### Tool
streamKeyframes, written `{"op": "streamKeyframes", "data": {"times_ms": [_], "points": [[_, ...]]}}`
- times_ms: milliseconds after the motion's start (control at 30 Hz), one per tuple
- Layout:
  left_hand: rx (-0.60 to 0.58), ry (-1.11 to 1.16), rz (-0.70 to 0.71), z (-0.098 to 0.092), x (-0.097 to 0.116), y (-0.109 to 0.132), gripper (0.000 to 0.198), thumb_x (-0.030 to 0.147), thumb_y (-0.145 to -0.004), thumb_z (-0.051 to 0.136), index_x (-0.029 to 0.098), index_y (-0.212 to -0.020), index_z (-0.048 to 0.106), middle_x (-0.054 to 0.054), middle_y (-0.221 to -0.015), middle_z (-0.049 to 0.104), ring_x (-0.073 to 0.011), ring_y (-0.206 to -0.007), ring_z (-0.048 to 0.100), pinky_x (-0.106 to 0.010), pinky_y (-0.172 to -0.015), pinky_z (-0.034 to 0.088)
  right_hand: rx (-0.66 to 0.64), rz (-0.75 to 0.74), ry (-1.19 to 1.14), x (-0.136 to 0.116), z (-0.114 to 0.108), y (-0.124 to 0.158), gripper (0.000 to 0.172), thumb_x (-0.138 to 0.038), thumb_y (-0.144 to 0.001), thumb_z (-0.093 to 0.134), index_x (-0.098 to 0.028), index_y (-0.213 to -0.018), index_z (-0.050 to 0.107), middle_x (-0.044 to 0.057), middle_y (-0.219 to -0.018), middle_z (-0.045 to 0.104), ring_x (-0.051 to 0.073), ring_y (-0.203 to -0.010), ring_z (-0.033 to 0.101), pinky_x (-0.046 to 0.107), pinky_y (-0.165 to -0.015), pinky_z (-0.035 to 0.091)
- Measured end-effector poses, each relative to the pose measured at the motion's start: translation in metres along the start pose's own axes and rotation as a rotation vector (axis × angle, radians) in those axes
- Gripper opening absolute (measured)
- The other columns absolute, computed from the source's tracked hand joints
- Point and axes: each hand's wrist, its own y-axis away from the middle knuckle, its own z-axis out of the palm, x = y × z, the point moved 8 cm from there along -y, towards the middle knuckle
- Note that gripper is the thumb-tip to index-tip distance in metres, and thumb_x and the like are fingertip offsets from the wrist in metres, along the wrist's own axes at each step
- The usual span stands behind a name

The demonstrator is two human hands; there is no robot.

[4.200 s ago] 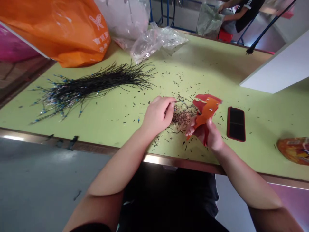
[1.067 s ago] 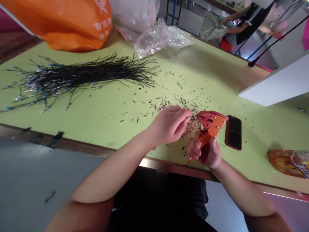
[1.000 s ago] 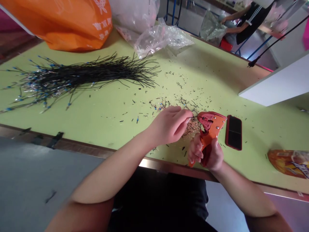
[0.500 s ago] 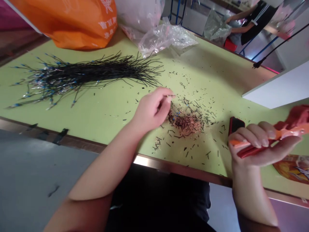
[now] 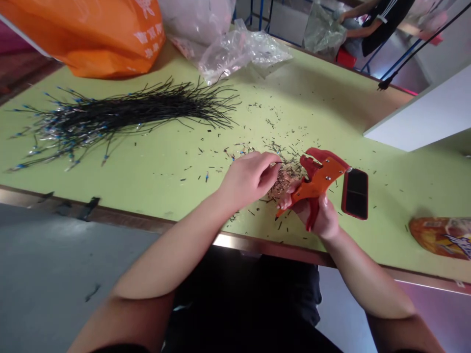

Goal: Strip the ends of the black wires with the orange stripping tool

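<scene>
My left hand [image 5: 252, 179] is closed in a pinch over the pile of wire scraps [image 5: 285, 179]. A short, thin dark piece of wire pokes out at its fingertips; most of it is hidden. Close by on the right, my right hand [image 5: 326, 218] is wrapped round the handles of an orange and red wire stripper [image 5: 324, 176]. The stripper's red head points up and left, a little apart from the left fingertips. A bundle of black wires [image 5: 147, 110] with blue and shiny ends lies at the far left of the table.
A dark phone-like object with a red edge [image 5: 355, 193] lies right of the stripper. An orange bag [image 5: 110, 39] and clear plastic bags [image 5: 243, 49] stand at the back. A bottle [image 5: 443, 238] lies at right, near a white panel [image 5: 423, 110]. Another person [image 5: 382, 24] sits beyond.
My right hand has brought the wire stripper left from the right edge to beside my left hand, uncovering the phone-like object. My left hand has shifted slightly right and down. The view has turned a little.
</scene>
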Motion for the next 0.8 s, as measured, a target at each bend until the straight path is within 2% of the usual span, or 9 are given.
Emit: {"op": "streamKeyframes", "data": {"times_ms": [133, 233, 400, 600, 800], "points": [[0.040, -0.033, 0.047, 0.004, 0.012, 0.003, 0.008, 0.018, -0.099, 0.057, 0.020, -0.097, 0.064, 0.001, -0.071, 0.069, -0.0125, -0.061, 0.059, -0.025, -0.059, 0.042, 0.008, -0.050, 0.050, 0.003, 0.002, 0.000, 0.056, -0.080, -0.089, 0.068, -0.031, -0.116, 0.075, 0.007, -0.096, 0.074, 0.029, -0.091, 0.072, 0.047, -0.086, 0.064], [0.063, -0.075, 0.090, 0.004, 0.024, 0.005, 0.010, 0.018, -0.099, 0.056, 0.021, -0.094, 0.063, 0.001, -0.067, 0.067, -0.0139, -0.060, 0.058, -0.028, -0.059, 0.042, 0.029, -0.057, 0.093, 0.010, -0.002, 0.001, 0.058, -0.079, -0.090, 0.069, -0.031, -0.123, 0.073, 0.009, -0.102, 0.077, 0.034, -0.110, 0.075, 0.054, -0.097, 0.063], [0.083, -0.117, 0.214, 0.000, 0.046, 0.006, 0.012, 0.015, -0.101, 0.056, 0.021, -0.092, 0.061, 0.004, -0.064, 0.066, -0.0139, -0.059, 0.056, -0.029, -0.061, 0.044, 0.153, -0.082, 0.169, 0.024, -0.021, 0.006, 0.062, -0.079, -0.090, 0.069, -0.033, -0.131, 0.069, 0.010, -0.123, 0.078, 0.038, -0.139, 0.065, 0.061, -0.114, 0.057], [0.059, -0.121, 0.265, -0.001, 0.057, 0.007, 0.012, 0.015, -0.102, 0.057, 0.019, -0.091, 0.060, 0.003, -0.066, 0.066, -0.0141, -0.063, 0.060, -0.029, -0.062, 0.045, 0.223, -0.086, 0.239, 0.030, -0.033, 0.011, 0.063, -0.084, -0.090, 0.063, -0.030, -0.123, 0.070, 0.010, -0.125, 0.078, 0.037, -0.142, 0.063, 0.062, -0.119, 0.054], [0.039, -0.038, 0.184, 0.003, 0.055, 0.008, 0.015, 0.013, -0.100, 0.055, 0.020, -0.087, 0.057, 0.003, -0.066, 0.065, -0.0135, -0.063, 0.059, -0.028, -0.062, 0.046, 0.289, -0.068, 0.195, 0.028, -0.035, 0.010, 0.064, -0.082, -0.089, 0.064, -0.031, -0.128, 0.069, 0.010, -0.130, 0.078, 0.037, -0.143, 0.064, 0.061, -0.122, 0.051]]}}
